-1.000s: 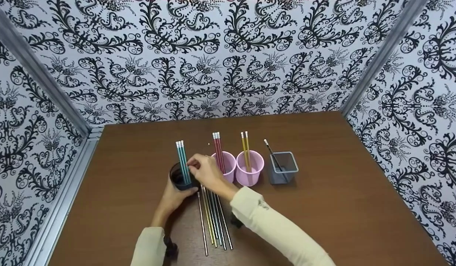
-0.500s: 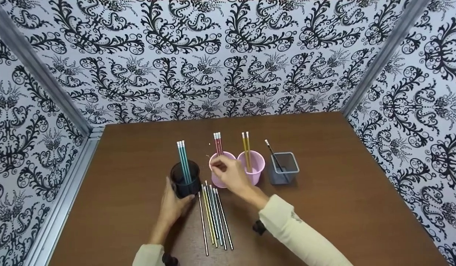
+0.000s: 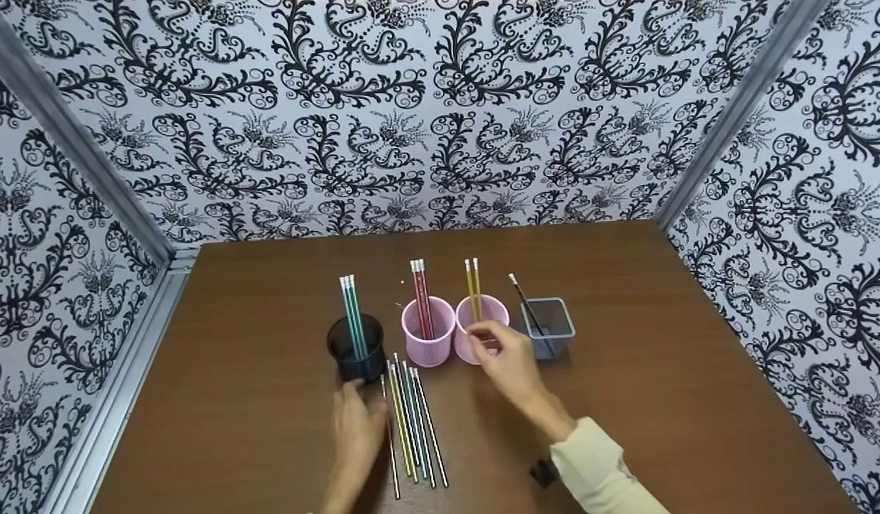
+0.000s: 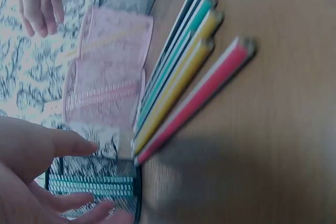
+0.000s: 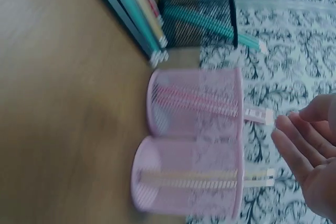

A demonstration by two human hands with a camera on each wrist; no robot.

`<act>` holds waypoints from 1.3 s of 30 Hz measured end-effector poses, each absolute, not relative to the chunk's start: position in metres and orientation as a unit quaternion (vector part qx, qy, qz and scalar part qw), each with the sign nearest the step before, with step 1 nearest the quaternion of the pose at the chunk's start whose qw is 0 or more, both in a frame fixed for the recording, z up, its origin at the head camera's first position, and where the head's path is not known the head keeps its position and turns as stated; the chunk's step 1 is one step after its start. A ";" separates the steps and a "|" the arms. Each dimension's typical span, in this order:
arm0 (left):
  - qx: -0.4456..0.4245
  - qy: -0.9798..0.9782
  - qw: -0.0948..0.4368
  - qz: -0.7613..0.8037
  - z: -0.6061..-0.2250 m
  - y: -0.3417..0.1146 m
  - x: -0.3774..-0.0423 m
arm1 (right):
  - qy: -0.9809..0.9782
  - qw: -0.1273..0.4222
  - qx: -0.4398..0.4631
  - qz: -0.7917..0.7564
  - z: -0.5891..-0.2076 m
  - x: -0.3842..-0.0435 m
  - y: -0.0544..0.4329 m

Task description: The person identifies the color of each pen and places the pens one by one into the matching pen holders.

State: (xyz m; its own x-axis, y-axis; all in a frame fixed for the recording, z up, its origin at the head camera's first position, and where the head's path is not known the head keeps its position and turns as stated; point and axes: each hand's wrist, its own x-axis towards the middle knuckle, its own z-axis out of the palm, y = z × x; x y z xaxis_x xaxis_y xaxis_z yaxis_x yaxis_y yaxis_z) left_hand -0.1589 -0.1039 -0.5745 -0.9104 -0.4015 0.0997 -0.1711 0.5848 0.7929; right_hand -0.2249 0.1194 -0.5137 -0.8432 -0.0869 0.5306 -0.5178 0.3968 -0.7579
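My left hand (image 3: 357,425), blurred in the head view, is just in front of the black mesh cup (image 3: 361,364), beside the loose pencils (image 3: 415,428). Its fingers are spread and hold nothing in the left wrist view. The outermost red pencil (image 4: 199,95) lies nearest to it. Teal pencils (image 3: 352,314) stand in the black cup. In front of the right pink cup (image 3: 500,310) hovers my right hand (image 3: 507,360), fingers loosely bent and holding nothing. That cup contains yellow pencils (image 3: 473,285); the left pink cup (image 3: 431,351) contains red pencils (image 3: 422,300).
A grey square mesh holder (image 3: 554,346) with one black pencil (image 3: 525,300) leaning in it stands right of the pink cups. The loose pile includes yellow, teal and black pencils. Patterned walls (image 3: 440,143) enclose the brown table (image 3: 661,371) at the back and sides.
My right hand has moved from the black cup rightward past the left pink cup. The left hand has let go of the black cup and come nearer the loose pencils.
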 end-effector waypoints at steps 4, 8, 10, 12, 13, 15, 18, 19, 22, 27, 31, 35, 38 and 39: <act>0.146 -0.874 0.148 -0.439 -0.574 -0.087 -0.153 | -0.810 0.293 0.181 0.475 -0.517 -0.229 0.137; 0.119 -0.875 0.158 -0.443 -0.575 -0.072 -0.150 | -0.811 0.361 0.167 0.429 -0.515 -0.238 0.154; 0.105 -0.877 0.155 -0.442 -0.575 -0.065 -0.148 | -0.811 0.376 0.165 0.417 -0.516 -0.244 0.166; 0.093 -0.884 0.155 -0.431 -0.577 -0.058 -0.147 | -0.812 0.374 0.165 0.416 -0.518 -0.250 0.179; 0.088 -0.889 0.155 -0.421 -0.578 -0.056 -0.146 | -0.814 0.369 0.164 0.417 -0.519 -0.252 0.186; 0.084 -0.901 0.155 -0.395 -0.581 -0.051 -0.147 | -0.820 0.342 0.153 0.431 -0.522 -0.256 0.201; 0.085 -0.914 0.154 -0.365 -0.585 -0.045 -0.148 | -0.825 0.277 0.117 0.478 -0.525 -0.260 0.222; 0.088 -0.917 0.147 -0.360 -0.586 -0.044 -0.148 | -0.826 0.252 0.100 0.495 -0.527 -0.260 0.228; 0.097 -0.922 0.126 -0.352 -0.587 -0.040 -0.149 | -0.821 0.177 0.056 0.540 -0.533 -0.261 0.245; 0.099 -0.927 0.118 -0.341 -0.587 -0.037 -0.151 | -0.822 0.080 0.038 0.563 -0.548 -0.261 0.261; 0.082 -0.922 0.124 -0.357 -0.586 -0.036 -0.155 | -0.797 0.039 0.047 0.601 -0.560 -0.265 0.265; 0.079 -0.915 0.111 -0.379 -0.587 -0.035 -0.158 | -0.764 0.007 0.053 0.642 -0.570 -0.269 0.264; 0.081 -0.911 0.101 -0.391 -0.590 -0.036 -0.160 | -0.760 -0.002 0.048 0.648 -0.575 -0.271 0.263; 0.080 -0.911 0.098 -0.393 -0.591 -0.036 -0.160 | -0.763 -0.003 0.043 0.645 -0.576 -0.271 0.263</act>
